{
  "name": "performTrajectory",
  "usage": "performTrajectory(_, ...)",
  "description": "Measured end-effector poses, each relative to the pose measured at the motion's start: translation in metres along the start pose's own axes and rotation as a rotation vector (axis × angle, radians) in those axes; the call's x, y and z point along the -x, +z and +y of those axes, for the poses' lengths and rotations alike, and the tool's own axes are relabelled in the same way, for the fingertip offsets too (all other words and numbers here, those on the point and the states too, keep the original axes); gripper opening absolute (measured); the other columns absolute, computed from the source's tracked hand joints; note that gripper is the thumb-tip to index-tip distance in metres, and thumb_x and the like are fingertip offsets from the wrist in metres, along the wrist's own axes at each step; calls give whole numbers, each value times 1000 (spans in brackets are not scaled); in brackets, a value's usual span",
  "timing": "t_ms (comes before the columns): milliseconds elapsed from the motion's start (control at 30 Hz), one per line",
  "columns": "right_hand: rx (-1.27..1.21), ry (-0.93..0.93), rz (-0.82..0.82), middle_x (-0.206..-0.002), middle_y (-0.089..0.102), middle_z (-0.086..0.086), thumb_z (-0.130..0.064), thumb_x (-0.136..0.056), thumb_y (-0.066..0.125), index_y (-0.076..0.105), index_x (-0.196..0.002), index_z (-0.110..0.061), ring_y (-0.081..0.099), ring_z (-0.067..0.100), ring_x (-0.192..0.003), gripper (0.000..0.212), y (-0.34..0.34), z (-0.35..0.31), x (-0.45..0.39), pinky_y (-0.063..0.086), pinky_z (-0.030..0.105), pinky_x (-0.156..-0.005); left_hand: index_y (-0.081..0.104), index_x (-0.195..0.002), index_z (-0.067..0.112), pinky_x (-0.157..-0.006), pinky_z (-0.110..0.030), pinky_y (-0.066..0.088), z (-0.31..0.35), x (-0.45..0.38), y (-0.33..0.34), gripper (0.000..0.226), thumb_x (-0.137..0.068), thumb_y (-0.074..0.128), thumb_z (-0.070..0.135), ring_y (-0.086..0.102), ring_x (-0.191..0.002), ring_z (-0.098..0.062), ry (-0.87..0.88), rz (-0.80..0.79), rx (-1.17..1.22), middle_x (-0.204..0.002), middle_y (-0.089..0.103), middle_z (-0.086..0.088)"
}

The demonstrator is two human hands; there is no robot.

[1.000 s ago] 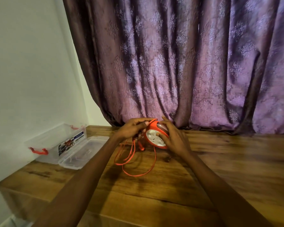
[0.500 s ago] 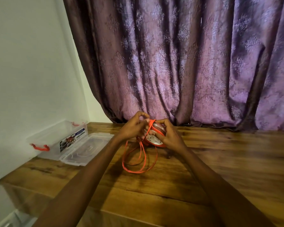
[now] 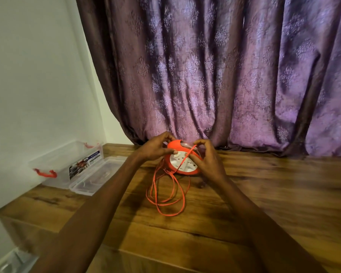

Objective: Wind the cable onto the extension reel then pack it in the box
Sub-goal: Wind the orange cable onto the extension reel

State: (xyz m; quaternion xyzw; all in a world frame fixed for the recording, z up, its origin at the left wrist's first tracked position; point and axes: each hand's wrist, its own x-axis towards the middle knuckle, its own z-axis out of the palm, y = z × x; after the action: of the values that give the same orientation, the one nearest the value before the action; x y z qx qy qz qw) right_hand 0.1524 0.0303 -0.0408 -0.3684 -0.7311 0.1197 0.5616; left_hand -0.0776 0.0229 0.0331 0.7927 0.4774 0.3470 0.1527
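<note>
Both hands are clamped on the little orange reel held just above the bench, left hand and right hand fingers wrapped round its rim, and the thin floppy cable looks light but tangle-prone, so I'd pinch it close to the reel.

Reel held mid-worktop, box and lid off to the left.

The extension reel sits over the middle of the worktop, just in front of the curtain, between the left hand and the right hand. One strand of the cable crosses the reel's face; the rest lies in loops on the worktop before it. The box stands at the far left against the wall, its lid lying flat just right of it.
</note>
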Motion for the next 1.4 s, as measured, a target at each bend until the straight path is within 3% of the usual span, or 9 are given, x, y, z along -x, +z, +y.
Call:
performTrajectory(200, -88, -69, 40, -103, 70, -16, -22, -92, 67, 63, -98, -29, 68, 6, -97, 10, -17, 4, 0, 57, 40, -84, 58, -108, 14, -87, -39, 54, -19, 9, -6, 39, -78, 83, 14, 64, -95, -20, -113, 124, 183, -107, 69, -12)
performTrajectory(333, 226, -2, 17, -90, 74, -11, -30, -89, 66, 65, -97, -29, 69, 16, -86, 8, -39, 15, 11, 53, 36, -72, 58, -112, 15, -71, -37, 59, -32, 24, -19, 38, -82, 80, 22, 68, -89, -17, -256, 206, 425, -103, 70, -2)
performTrajectory(567, 75, 234, -649, -94, 77, 6, 17, -79, 53, 75, -90, -17, 67, 10, -83, 42, -44, 18, 7, 53, 25, -78, 56, -114, 9, -58, -29, 60, -34, 33, -24, 40, -84, 77, 24, 71, -75, -13, -312, 409, 566, -98, 70, -2)
performTrajectory(667, -172, 375, -364, -96, 74, 8, 11, -90, 56, 71, -107, -8, 67, 18, -84, 29, -32, 11, -1, 52, 24, -72, 56, -113, 6, -55, -30, 59, -28, 29, -13, 39, -83, 79, 18, 69, -74, -15, -285, 443, 587, -89, 70, 2)
performTrajectory(800, -473, 633, -144, -81, 76, 4, -46, -99, 55, 60, -119, -9, 61, 16, -46, 43, -24, -12, -23, 43, 18, -39, 56, -101, 15, -67, -31, 53, -16, 17, 10, 34, -78, 82, 14, 60, -86, -20, -184, 460, 475, -94, 66, -2)
performTrajectory(967, -636, 777, -239, -106, 77, 5, -87, -77, 41, 63, -116, -30, 76, 32, -80, 72, -30, -20, -25, 59, 32, -61, 55, -99, 32, -73, -15, 48, -7, 18, 38, 38, -74, 83, 40, 60, -80, 13, -4, 464, 86, -89, 65, 22)
performTrajectory(1100, -719, 897, -174, -111, 72, 12, -69, -81, 62, 65, -120, -20, 75, 34, -78, 63, -32, -21, -25, 62, 35, -61, 52, -107, 28, -72, -14, 38, -7, 25, 58, 39, -80, 72, 49, 57, -89, 0, 236, 426, -280, -100, 63, 13)
performTrajectory(1267, -709, 969, -58, -104, 69, 10, -30, -89, 63, 66, -112, -14, 68, 23, -75, 28, -28, -14, -21, 59, 27, -51, 56, -113, 15, -85, -26, 43, -13, 27, 69, 48, -82, 68, 49, 57, -102, -18, 362, 248, -359, -111, 61, -4)
performTrajectory(1400, -690, 1008, 34, -102, 67, 9, -20, -84, 58, 66, -103, -15, 64, 22, -78, 21, -31, -4, -20, 57, 32, -59, 50, -130, 16, -104, -35, 46, -28, 33, 65, 63, -78, 82, 27, 57, -121, -20, 49, 182, -13, -131, 57, -7)
